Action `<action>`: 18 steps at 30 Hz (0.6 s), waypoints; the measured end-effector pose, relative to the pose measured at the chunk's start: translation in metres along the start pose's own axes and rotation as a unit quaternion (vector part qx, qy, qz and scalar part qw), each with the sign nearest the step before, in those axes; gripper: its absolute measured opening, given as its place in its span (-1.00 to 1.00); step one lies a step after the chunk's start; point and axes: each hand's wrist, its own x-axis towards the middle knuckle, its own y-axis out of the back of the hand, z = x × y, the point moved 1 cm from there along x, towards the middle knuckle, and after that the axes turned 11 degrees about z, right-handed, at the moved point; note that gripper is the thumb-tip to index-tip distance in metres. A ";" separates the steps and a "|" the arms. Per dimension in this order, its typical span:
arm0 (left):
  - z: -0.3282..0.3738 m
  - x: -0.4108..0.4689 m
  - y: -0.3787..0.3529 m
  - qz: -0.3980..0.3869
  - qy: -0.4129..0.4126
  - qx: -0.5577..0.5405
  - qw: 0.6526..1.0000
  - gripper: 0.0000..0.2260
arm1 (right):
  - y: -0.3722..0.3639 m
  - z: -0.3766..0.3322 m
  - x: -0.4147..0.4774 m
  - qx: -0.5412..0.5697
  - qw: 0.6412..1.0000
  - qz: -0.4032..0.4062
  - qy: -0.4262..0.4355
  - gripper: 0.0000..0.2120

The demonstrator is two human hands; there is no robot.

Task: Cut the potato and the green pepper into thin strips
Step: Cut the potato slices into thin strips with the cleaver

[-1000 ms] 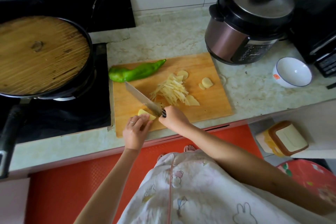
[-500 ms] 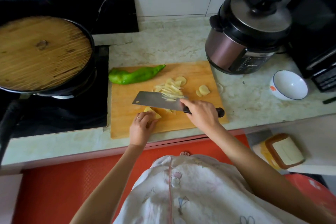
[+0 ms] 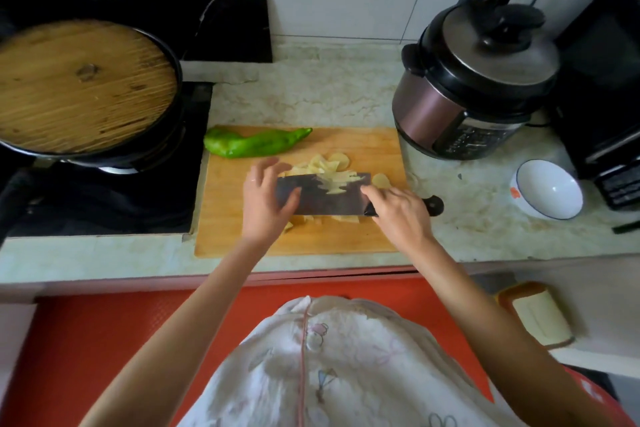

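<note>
A wooden cutting board (image 3: 235, 229) lies on the counter. My right hand (image 3: 398, 215) grips the handle of a cleaver (image 3: 311, 198), whose blade lies flat over the board with potato strips (image 3: 337, 182) on it. My left hand (image 3: 265, 201) rests with straight fingers against the blade's left end. More potato slices (image 3: 325, 163) lie behind the blade, and small pieces (image 3: 343, 218) sit in front of it. A whole green pepper (image 3: 252, 146) lies at the board's far left corner.
A black pan with a wooden lid (image 3: 83, 87) sits on the stove to the left. A pressure cooker (image 3: 474, 80) stands at the back right, a white bowl (image 3: 547, 189) beside it. A black appliance (image 3: 602, 87) fills the far right.
The cleaver has turned from cutting to lying flat with potato strips on its blade. My left hand let go of the potato piece and moved up to the blade's left end.
</note>
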 end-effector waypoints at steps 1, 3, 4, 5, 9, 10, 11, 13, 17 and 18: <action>0.007 0.012 -0.011 -0.097 -0.040 0.003 0.994 -0.53 | 0.000 0.004 0.000 0.007 1.000 0.008 0.017 -0.60; 0.022 0.027 -0.035 -0.228 -0.134 0.021 0.964 -0.41 | 0.003 0.010 0.000 0.019 0.998 0.023 0.056 -0.59; 0.030 0.030 -0.045 -0.262 -0.174 0.024 0.949 -0.43 | 0.006 0.015 0.000 0.023 0.996 0.033 0.075 -0.59; 0.037 0.033 -0.054 -0.286 -0.195 0.012 0.938 -0.48 | 0.009 0.019 -0.001 0.025 0.995 0.041 0.091 -0.58; 0.054 0.039 -0.071 -0.305 -0.186 0.005 0.934 -0.65 | 0.014 0.037 -0.010 0.035 0.989 0.057 0.130 -0.56; 0.055 0.042 -0.073 -0.307 -0.179 0.008 0.935 -0.70 | 0.013 0.039 -0.013 0.039 0.989 0.069 0.127 -0.61; 0.054 0.045 -0.075 -0.310 -0.169 0.004 0.936 -0.75 | 0.012 0.041 -0.017 0.040 0.988 0.081 0.125 -0.66; 0.051 0.054 -0.079 -0.312 -0.140 -0.015 0.940 -0.84 | 0.010 0.044 -0.025 0.039 0.987 0.091 0.124 -0.71; 0.032 0.075 -0.078 -0.357 0.028 0.002 0.934 -0.87 | 0.012 0.057 -0.039 0.038 0.989 0.106 0.098 -0.73; 0.027 0.078 -0.077 -0.364 0.056 0.007 0.930 -0.86 | 0.013 0.060 -0.043 0.040 0.989 0.118 0.086 -0.76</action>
